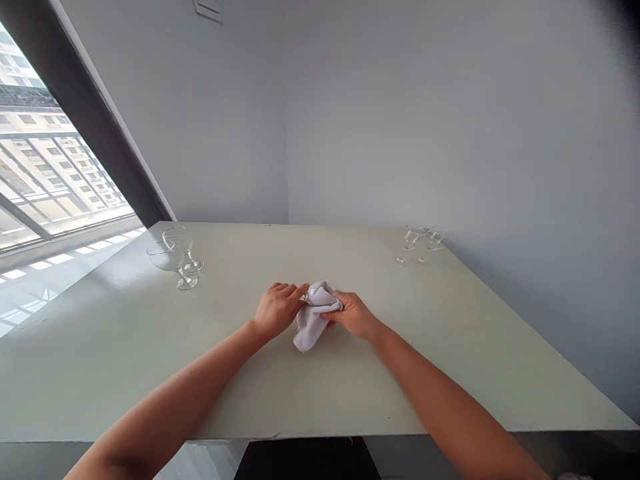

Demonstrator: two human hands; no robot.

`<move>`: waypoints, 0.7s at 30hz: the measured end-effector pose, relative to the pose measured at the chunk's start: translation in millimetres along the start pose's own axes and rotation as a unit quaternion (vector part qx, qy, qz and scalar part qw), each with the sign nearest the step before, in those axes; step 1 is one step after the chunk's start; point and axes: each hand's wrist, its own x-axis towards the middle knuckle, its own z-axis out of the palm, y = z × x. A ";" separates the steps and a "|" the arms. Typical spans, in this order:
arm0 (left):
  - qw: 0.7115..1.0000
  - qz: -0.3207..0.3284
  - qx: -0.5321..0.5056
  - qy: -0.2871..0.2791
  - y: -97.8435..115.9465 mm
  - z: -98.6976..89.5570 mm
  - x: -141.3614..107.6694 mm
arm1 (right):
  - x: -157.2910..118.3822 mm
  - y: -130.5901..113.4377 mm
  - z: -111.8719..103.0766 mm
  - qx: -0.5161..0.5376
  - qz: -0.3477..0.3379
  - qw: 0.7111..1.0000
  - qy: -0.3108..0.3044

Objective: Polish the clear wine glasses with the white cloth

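Over the middle of the table, a clear stemmed glass (316, 293) lies on its side between my hands. My left hand (278, 309) is closed around its stem end, so the foot is mostly hidden. A white cloth (310, 328) wraps the bowl, and one end hangs down toward the tabletop. My right hand (356, 315) is closed on the cloth at the rim side, pressing it against the glass. Part of the rim shows just above the right fingers.
Two stemmed glasses (187, 283) stand upright on the left of the pale table (240, 393). Two smaller stemmed glasses (411, 239) stand at the far right, near the wall (450, 120). A window (55, 160) is on the left.
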 end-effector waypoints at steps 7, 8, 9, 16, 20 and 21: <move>0.999 0.041 0.011 -0.003 -2.1 -7.1 2.5 | 0.7 -1.6 -1.9 0.133 0.049 0.990 -0.015; 0.999 0.047 0.009 -0.005 -2.6 -6.8 2.0 | 0.6 -1.0 -1.6 0.127 0.052 0.990 -0.017; 0.999 0.048 0.005 -0.005 -2.5 -6.6 1.6 | 0.7 -0.4 -1.6 0.116 0.051 0.992 -0.018; 0.963 -0.096 -0.213 -0.135 0.0 -28.6 11.4 | -5.5 -7.7 -9.2 -0.033 -0.010 0.998 -0.053; 0.845 -0.111 -0.389 -0.349 -11.9 -44.7 18.3 | -8.9 -9.4 -5.6 -0.053 0.005 0.994 -0.098; 0.841 -0.110 -0.391 -0.357 -13.2 -45.6 18.1 | -8.2 -7.7 -4.5 -0.050 0.010 0.994 -0.096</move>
